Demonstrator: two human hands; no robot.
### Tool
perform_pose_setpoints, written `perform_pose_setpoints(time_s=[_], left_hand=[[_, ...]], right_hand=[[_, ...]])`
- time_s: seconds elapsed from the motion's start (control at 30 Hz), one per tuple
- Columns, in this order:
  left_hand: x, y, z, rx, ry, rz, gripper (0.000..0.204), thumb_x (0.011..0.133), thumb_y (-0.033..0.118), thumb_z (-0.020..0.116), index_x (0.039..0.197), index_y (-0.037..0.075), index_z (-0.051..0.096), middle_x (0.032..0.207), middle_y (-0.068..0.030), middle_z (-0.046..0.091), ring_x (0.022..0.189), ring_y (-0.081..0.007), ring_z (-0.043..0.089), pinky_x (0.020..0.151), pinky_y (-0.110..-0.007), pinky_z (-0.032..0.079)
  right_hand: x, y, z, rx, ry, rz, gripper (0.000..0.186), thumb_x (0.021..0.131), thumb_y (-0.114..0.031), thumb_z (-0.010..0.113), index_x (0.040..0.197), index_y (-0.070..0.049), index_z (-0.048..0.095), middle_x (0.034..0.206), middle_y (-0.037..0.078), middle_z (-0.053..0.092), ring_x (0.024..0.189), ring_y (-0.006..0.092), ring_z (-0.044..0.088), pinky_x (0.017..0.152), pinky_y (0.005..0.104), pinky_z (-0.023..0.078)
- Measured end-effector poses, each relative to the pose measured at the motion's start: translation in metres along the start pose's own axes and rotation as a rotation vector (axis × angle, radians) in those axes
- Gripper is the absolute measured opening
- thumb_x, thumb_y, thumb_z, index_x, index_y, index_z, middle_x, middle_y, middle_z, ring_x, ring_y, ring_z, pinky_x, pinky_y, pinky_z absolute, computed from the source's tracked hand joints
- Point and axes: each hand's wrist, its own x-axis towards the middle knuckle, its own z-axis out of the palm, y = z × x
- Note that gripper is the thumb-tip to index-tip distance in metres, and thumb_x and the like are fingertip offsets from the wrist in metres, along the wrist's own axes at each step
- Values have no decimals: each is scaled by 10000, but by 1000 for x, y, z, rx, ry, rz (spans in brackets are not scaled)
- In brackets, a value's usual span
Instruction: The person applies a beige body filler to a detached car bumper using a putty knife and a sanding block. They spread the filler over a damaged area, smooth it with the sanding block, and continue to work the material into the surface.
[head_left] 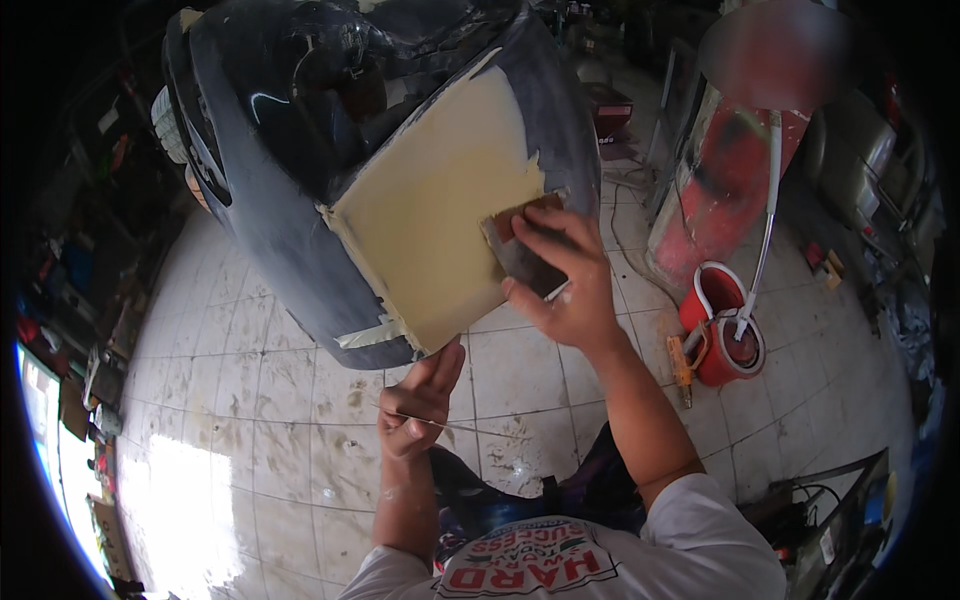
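A dark grey car bumper [270, 230] is in front of me, with a broad cream-yellow patch of filler [440, 210] on it. Pale masking tape [365, 265] edges the patch. My right hand [575, 290] grips a flat rectangular brown-grey plate [530, 265], fingers spread over its face, at the right side of the filler. Whether it is a spreader or a sanding block, I cannot tell. Beneath the bumper's lower edge, my left hand [415, 405] is closed around a thin strip [475, 430] seen edge-on, its fingertips up against the bumper.
A red bucket [725, 365] with a white-handled mop [770, 190] stands on the tiled floor [320, 430] to the right. Beside it lie an orange tool [680, 370] and a cable [625, 240]. A red post [715, 190] rises behind. Cluttered shelves [85, 310] line the left.
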Motion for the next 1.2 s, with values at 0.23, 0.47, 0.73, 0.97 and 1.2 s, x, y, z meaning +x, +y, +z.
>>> perform_pose_setpoints(time_s=[0.23,0.47,0.73,0.97,1.2], left_hand=[[-8,-1,14,-52,164,-52,271,1028,231,737,1209,30,723,1710,-312,316,1603,-561,194,1281,-692,183],[-48,-45,89,-29,905,-462,416,1154,235,541,1543,98,488,1475,-107,616,1351,-266,603,1132,-484,507],[-10,-72,105,22,793,-428,317,1126,163,592,1418,41,567,1287,-97,703,1099,-206,712,918,-367,607],[6,-48,86,1134,384,-444,281,1087,111,656,1338,-14,651,829,-121,749,708,-195,740,659,-347,584],[32,-36,105,1286,135,-162,300,1025,18,686,1323,-13,679,807,-186,746,722,-314,791,637,-366,593]], right_hand=[[-75,-12,-37,27,-187,185,598,738,-238,852,1289,-22,763,1396,145,623,1241,345,599,1111,477,449],[-130,-44,-91,1101,-193,233,682,893,-402,815,1492,-117,657,1518,265,516,1438,447,499,1197,555,385],[-162,-24,-112,594,-468,369,546,772,-261,863,1272,-55,788,1530,184,494,1466,369,465,1204,515,377],[-138,-7,-138,-93,-598,295,550,676,-228,857,1221,-164,816,1425,67,580,1319,335,558,1127,512,412],[-147,-34,-94,44,-567,239,549,738,-228,812,1268,-86,777,1365,110,626,1320,362,568,1131,485,441]])
